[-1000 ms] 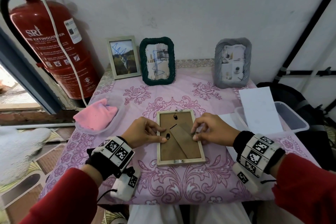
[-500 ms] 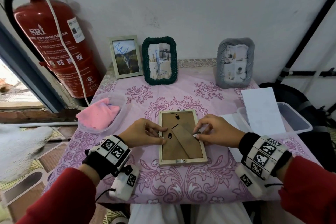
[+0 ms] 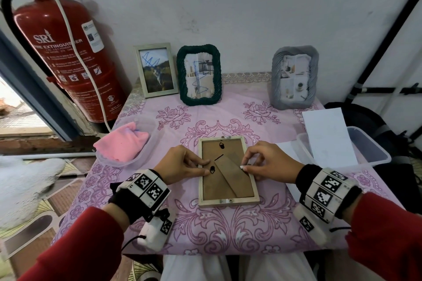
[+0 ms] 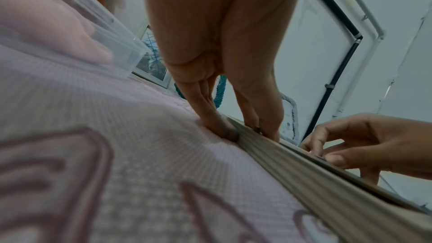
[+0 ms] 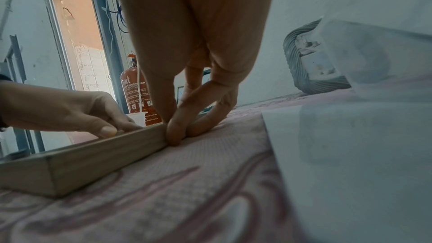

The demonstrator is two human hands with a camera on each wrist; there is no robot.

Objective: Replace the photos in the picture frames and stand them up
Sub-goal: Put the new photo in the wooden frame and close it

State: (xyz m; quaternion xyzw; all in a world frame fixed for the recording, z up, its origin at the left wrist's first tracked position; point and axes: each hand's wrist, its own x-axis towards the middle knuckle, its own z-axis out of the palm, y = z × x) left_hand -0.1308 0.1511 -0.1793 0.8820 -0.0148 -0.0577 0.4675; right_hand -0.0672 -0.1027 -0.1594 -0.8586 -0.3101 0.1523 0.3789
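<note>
- Pink-clothed surface [image 3: 228, 230]: a wooden frame [image 3: 228, 201] is laid face down near its front edge.
- Left hand [image 3: 180, 164] fingers are pinched on the frame's left rail.
- Right hand [image 3: 271, 164] fingers are pinched on its right rail.

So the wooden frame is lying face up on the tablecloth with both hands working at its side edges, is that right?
Not quite. The wooden frame lies face down: the head view shows its brown backing board and folded stand uppermost. The rest holds: it is flat on the tablecloth, with the left hand and right hand at its side edges.
</note>
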